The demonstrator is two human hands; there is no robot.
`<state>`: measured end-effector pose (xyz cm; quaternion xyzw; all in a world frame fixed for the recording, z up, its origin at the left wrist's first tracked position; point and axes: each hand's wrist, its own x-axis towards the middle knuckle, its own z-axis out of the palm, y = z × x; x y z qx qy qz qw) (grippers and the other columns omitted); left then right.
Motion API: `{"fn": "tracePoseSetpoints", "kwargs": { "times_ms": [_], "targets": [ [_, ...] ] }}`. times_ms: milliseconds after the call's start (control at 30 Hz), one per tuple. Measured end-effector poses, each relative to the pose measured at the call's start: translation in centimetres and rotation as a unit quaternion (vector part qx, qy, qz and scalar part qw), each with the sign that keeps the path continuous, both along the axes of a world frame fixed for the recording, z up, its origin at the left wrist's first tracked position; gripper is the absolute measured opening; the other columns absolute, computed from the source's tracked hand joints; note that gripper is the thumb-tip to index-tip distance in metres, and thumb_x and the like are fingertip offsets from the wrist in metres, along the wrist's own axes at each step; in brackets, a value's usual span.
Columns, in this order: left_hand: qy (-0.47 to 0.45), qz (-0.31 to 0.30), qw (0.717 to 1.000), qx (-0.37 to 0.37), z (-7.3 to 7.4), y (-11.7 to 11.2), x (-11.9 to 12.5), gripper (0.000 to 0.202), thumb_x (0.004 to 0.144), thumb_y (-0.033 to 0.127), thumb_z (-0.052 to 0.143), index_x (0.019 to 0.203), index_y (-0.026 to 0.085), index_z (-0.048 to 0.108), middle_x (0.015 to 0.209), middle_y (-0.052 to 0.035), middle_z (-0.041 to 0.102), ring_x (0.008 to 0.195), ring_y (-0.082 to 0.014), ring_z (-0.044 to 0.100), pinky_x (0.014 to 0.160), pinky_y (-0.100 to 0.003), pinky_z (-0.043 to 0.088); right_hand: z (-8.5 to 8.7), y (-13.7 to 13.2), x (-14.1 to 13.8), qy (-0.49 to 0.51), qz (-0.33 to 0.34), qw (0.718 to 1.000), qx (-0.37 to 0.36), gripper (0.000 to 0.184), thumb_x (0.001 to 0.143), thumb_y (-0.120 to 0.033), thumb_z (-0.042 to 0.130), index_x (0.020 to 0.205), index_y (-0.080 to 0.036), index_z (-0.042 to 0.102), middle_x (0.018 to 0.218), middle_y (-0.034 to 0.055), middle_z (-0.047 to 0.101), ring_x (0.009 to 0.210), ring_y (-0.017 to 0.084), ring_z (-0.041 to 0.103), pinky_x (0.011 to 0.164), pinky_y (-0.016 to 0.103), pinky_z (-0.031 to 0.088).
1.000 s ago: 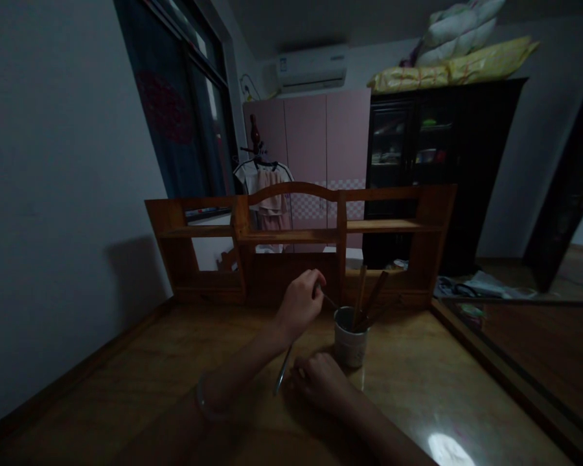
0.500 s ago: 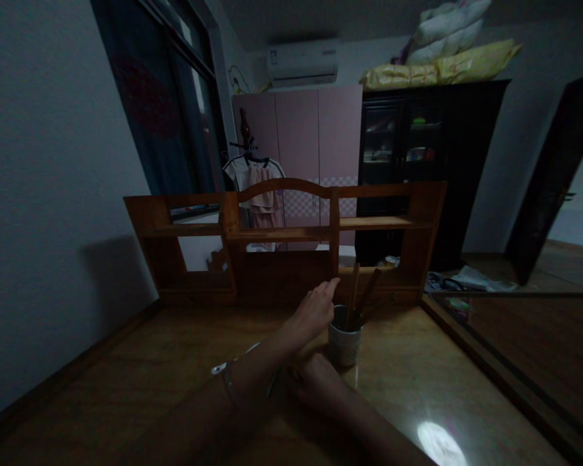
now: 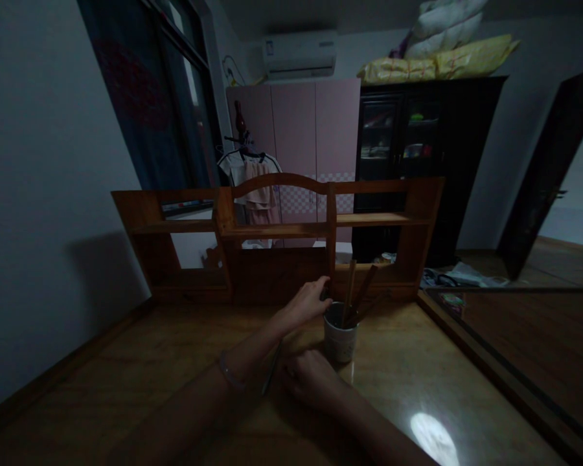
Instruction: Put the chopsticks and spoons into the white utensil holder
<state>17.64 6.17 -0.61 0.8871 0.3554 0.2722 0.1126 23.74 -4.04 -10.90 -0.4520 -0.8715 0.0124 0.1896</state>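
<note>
My left hand (image 3: 311, 299) reaches over the table to the left rim of a pale patterned cup (image 3: 341, 343). Its fingers are stretched forward, with the thumb apart below them, and I see nothing held. Several long thin sticks, among them a light wooden stick (image 3: 350, 288) and a darker flat stick (image 3: 368, 285), stand tilted in the cup. My right hand (image 3: 313, 378) rests on the table in front of the cup, fingers curled; whatever they may hold is hidden. Just left of it lies a thin dark pen-like thing (image 3: 271, 370), apart from the hand.
A wooden shelf unit (image 3: 279, 232) stands along the back of the glossy table (image 3: 184, 349). A raised wooden edge (image 3: 480, 366) runs along the right. A wall (image 3: 39, 213) borders the left. Light reflects at the front right.
My left hand has shifted slightly left, and its thumb and fingers have parted near the cup. A white thing beside my left forearm is now hidden. The view has shifted slightly.
</note>
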Motion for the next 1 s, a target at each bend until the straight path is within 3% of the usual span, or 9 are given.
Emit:
{"fn": "tracePoseSetpoints", "kwargs": {
  "times_ms": [133,300,400,467,533,667,800,867,1000],
  "targets": [
    [-0.032,0.047,0.998,0.037,1.7,-0.3,-2.1,0.050,0.086,0.046,0.056,0.128,0.018,0.051,0.112,-0.0114,0.066,0.096,-0.0226,0.064,0.080,-0.031,0.049,0.2,0.1,0.1,0.008,-0.009,1.000,-0.018,0.013,0.087,-0.025,0.056,0.082,-0.019,0.066,0.075,0.0037,0.069,0.070,0.019,0.063,0.057,0.028,0.027],
    [-0.015,0.092,0.995,0.026,3.0,1.2,-8.7,0.042,0.085,0.045,0.054,0.116,0.018,0.059,0.103,-0.0081,0.067,0.091,-0.0205,0.062,0.078,-0.028,0.046,0.1,0.2,-0.1,0.035,-0.032,0.999,-0.019,0.024,0.094,-0.029,0.048,0.082,-0.017,0.066,0.074,0.0065,0.069,0.068,0.019,0.064,0.058,0.028,0.027],
    [0.077,0.082,0.988,-0.103,1.6,2.9,-13.5,0.039,0.078,0.049,0.060,0.100,0.017,0.066,0.091,-0.0045,0.069,0.080,-0.0184,0.062,0.068,-0.025,0.045,0.2,0.2,-0.2,0.062,-0.048,0.997,-0.018,0.023,0.094,-0.027,0.047,0.085,-0.017,0.065,0.075,0.0064,0.068,0.068,0.018,0.063,0.059,0.027,0.029],
    [0.163,0.049,0.960,-0.220,-0.2,3.6,-16.1,0.041,0.070,0.051,0.066,0.092,0.016,0.068,0.084,-0.0033,0.069,0.073,-0.0175,0.061,0.061,-0.023,0.042,0.2,0.3,-0.4,0.098,-0.049,0.994,-0.028,0.020,0.094,-0.024,0.046,0.091,-0.018,0.065,0.074,0.0038,0.067,0.067,0.016,0.062,0.058,0.025,0.031],
    [0.201,0.046,0.939,-0.275,-2.3,3.7,-17.9,0.042,0.065,0.050,0.070,0.090,0.016,0.068,0.083,-0.0027,0.069,0.071,-0.0169,0.061,0.059,-0.022,0.040,0.1,0.5,-0.6,0.190,-0.040,0.979,-0.061,0.018,0.093,-0.022,0.047,0.098,-0.019,0.064,0.070,0.0002,0.064,0.064,0.014,0.060,0.057,0.022,0.033],
    [0.231,0.068,0.934,-0.263,-6.0,2.8,-19.1,0.049,0.053,0.049,0.077,0.088,0.017,0.067,0.084,-0.0016,0.067,0.075,-0.0178,0.059,0.058,-0.022,0.037,-0.8,1.5,-1.1,0.424,0.011,0.890,-0.168,0.024,0.086,-0.026,0.058,0.108,-0.019,0.062,0.075,-0.0002,0.061,0.068,0.015,0.059,0.060,0.022,0.042],
    [0.217,0.119,0.940,-0.235,-8.1,1.9,-19.1,0.049,0.046,0.044,0.080,0.086,0.019,0.066,0.081,0.0010,0.064,0.074,-0.0179,0.056,0.056,-0.022,0.032,-2.0,2.6,-1.4,0.549,0.064,0.791,-0.264,0.040,0.079,-0.036,0.067,0.112,-0.017,0.056,0.086,0.0035,0.061,0.074,0.018,0.062,0.060,0.027,0.051],
    [0.211,0.129,0.942,-0.226,-8.4,1.6,-18.9,0.041,0.047,0.041,0.078,0.079,0.019,0.067,0.075,0.0023,0.062,0.071,-0.0173,0.055,0.055,-0.022,0.030,-2.3,2.9,-1.4,0.564,0.061,0.776,-0.275,0.042,0.078,-0.040,0.069,0.110,-0.017,0.056,0.085,0.0034,0.061,0.071,0.018,0.063,0.059,0.028,0.052],
    [0.200,0.119,0.950,-0.210,-7.8,0.8,-18.2,0.030,0.055,0.042,0.074,0.071,0.017,0.069,0.065,0.0037,0.059,0.068,-0.0157,0.054,0.054,-0.022,0.027,-2.4,2.7,-1.4,0.556,0.041,0.788,-0.262,0.043,0.079,-0.043,0.069,0.110,-0.016,0.056,0.083,0.0042,0.064,0.069,0.020,0.065,0.058,0.028,0.053]
  ]
}}
